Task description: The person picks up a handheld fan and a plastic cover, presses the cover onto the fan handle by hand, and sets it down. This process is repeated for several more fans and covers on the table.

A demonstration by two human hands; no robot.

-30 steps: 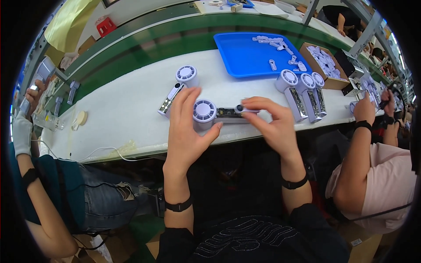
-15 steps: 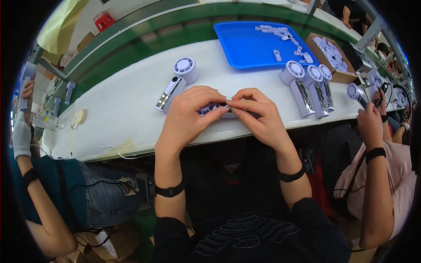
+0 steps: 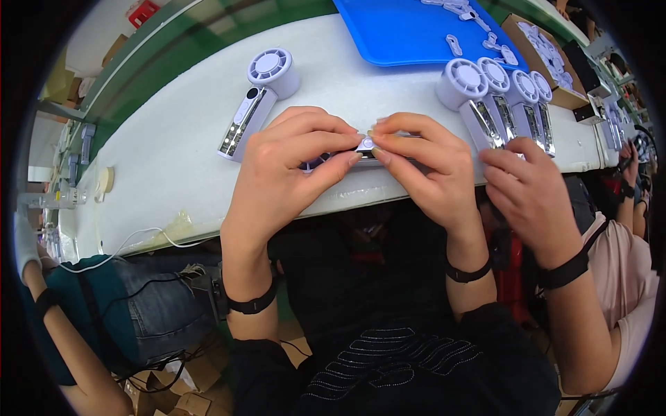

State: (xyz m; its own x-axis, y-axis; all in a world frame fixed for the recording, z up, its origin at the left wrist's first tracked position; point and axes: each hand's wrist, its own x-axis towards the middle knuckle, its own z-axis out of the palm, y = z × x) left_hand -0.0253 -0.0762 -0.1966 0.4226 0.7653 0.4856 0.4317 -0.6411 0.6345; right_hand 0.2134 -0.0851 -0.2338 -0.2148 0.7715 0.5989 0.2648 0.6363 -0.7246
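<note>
Near the table's front edge lies a lavender handheld fan point(image 3: 316, 163), mostly covered by my hands. My left hand point(image 3: 277, 163) is closed round its fan-head end, with thumb and fingertips pinching near the middle. My right hand point(image 3: 433, 156) is closed on the handle side, its fingertips meeting the left ones at a small lavender button piece point(image 3: 368, 143). Beyond my left hand another fan point(image 3: 270, 67) stands tilted, its handle front showing a row of bright round spots. Several fans point(image 3: 463, 80) with shiny handle fronts stand grouped beyond my right hand.
A blue tray point(image 3: 388, 45) holding small lavender parts sits at the back, beside a cardboard box point(image 3: 520, 35) of similar parts. From the right, a co-worker's hand point(image 3: 531, 184) reaches beside the grouped fans. A white cable point(image 3: 132, 239) and a tape roll point(image 3: 104, 182) lie at left.
The co-worker's hand at right has come in to the grouped fans, and one more fan stands there. My hands still grip the fan. The whole view has shifted, with the table appearing higher.
</note>
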